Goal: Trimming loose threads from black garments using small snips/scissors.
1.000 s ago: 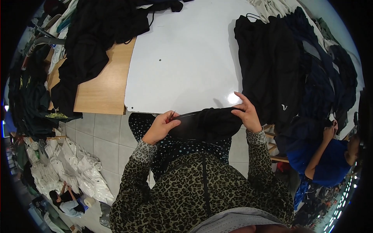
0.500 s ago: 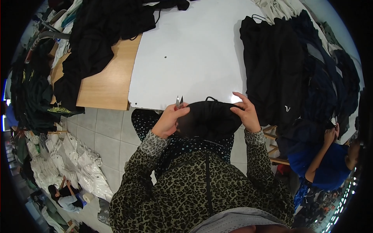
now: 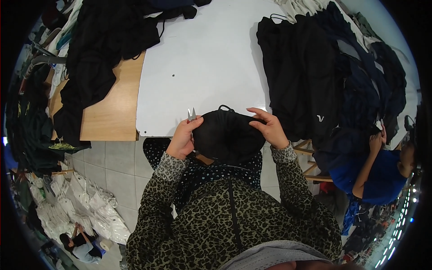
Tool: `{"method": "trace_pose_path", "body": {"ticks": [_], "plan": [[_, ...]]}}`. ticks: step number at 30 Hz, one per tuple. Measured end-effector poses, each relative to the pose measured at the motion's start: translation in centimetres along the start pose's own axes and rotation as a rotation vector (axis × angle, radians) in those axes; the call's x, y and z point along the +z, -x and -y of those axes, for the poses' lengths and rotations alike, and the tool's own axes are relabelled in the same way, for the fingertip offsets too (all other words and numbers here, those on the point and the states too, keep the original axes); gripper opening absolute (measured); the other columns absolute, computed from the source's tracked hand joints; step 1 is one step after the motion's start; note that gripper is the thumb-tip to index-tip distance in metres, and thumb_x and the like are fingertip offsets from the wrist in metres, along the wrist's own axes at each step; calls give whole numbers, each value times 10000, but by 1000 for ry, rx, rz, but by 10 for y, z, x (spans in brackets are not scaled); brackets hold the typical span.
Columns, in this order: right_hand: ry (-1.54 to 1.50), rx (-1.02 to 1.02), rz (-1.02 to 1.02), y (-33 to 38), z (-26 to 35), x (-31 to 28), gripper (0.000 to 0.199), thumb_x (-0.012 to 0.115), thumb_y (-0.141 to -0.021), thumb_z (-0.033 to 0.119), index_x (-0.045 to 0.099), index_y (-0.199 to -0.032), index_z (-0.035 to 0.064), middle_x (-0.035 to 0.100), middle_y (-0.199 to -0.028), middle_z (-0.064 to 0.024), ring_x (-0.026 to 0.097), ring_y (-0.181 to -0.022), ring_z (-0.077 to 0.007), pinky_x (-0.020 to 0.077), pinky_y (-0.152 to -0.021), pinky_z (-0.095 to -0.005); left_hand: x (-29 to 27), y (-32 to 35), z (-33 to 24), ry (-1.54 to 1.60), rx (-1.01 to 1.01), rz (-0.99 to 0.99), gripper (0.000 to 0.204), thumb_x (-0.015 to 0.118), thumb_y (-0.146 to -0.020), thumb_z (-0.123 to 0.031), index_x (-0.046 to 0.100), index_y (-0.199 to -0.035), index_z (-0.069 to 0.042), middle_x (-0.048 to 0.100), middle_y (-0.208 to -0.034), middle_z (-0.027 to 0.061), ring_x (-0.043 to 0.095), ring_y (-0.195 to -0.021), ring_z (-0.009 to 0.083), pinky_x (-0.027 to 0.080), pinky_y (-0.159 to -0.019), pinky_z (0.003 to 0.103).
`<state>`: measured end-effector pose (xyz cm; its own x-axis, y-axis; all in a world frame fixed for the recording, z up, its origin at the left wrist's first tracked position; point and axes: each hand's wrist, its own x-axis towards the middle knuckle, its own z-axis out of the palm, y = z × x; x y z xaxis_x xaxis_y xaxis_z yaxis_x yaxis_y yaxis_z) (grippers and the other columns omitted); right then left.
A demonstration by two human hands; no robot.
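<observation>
A black garment [image 3: 227,139] is stretched between my two hands over my lap, just off the table's front edge. A dark cord loop [image 3: 226,108] stands up from its upper edge. My left hand [image 3: 182,137] is closed on the garment's left end, thumb on top, and small metal snips [image 3: 192,114] also stick out of it, blades upward. At the garment's right end my right hand [image 3: 273,129] pinches the edge, with its forefinger stretched out. Below my left hand a brown tag [image 3: 204,158] shows against the cloth.
The white table [image 3: 202,67] lies ahead, with a wooden board [image 3: 112,108] on its left. Black clothes [image 3: 94,49] are heaped far left; folded black trousers [image 3: 292,76] lie right. A person in blue [image 3: 382,180] works at the right. Bagged white clothes [image 3: 85,198] sit lower left, near another person [image 3: 81,247].
The table and clothes have shifted left in view. My hands have moved slightly left with the garment, its face has turned, and the brown tag has come into sight.
</observation>
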<state>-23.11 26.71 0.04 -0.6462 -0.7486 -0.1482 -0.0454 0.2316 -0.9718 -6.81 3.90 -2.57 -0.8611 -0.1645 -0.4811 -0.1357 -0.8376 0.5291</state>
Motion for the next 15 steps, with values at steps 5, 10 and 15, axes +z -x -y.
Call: {"method": "trace_pose_path", "body": {"ticks": [5, 10, 15], "plan": [[-199, 8, -179, -8, -11, -5, 265, 530, -918, 86, 579, -1169, 17, 634, -845, -18, 550, -750, -63, 444, -692, -194, 1, -8, -1, 70, -22, -27, 174, 564, -900, -130, 586, -983, 21, 651, -933, 103, 648, -819, 182, 549, -738, 304], [-291, 235, -286, 1, -45, -15, 242, 529, -928, 136, 602, -1115, 1, 624, -852, -9, 561, -756, -78, 454, -701, -209, -11, -20, 2, 169, -19, -35, 280, 540, -914, -153, 570, -1086, 66, 644, -1029, 149, 645, -911, 232, 538, -809, 341], [-239, 177, -390, 25, -69, 7, 296, 572, -916, 166, 590, -1133, -35, 635, -950, -31, 562, -833, -88, 446, -768, -220, -23, -24, 3, 246, -10, -78, 287, 528, -918, -149, 565, -1093, 75, 636, -1053, 158, 634, -942, 246, 530, -835, 357]]}}
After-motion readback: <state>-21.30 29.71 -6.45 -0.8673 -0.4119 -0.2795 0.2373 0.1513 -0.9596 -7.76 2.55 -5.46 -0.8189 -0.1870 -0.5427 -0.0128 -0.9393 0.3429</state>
